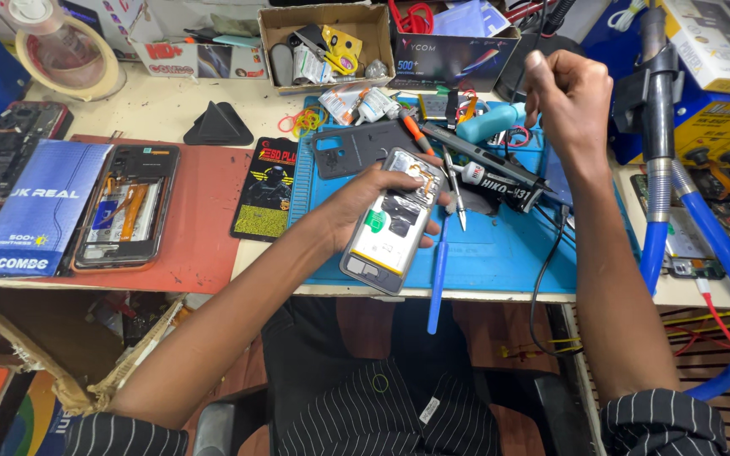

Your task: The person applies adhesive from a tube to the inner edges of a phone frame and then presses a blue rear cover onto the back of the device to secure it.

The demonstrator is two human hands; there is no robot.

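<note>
We note the opened phone, back cover off and its insides facing up, lifted above the blue work mat near the front edge of the desk. It sits tilted, lower end toward us, upper end toward the tools.

Our left hand comes in from the lower left and wraps the phone's upper half; the grip is clamped on its edges, fingers over the top rim, thumb side hidden beneath, so we cannot tell how the thumb lies.

Our right hand is raised well apart from the phone, above the right part of the mat. Its fingers are curled together, one fingertip up; a thin black cable hangs below the wrist, but we cannot tell whether the grip holds it or anything else.

Just beside the phone, on the mat: tweezers, a blue pry tool overhanging the desk edge, a dark handheld tool with a white label.

Behind the phone lies a grey phone back cover. To the left, on a red mat, a second opened phone rests flat, with a blue box beside it. A cardboard box of parts stands at the rear.
</note>
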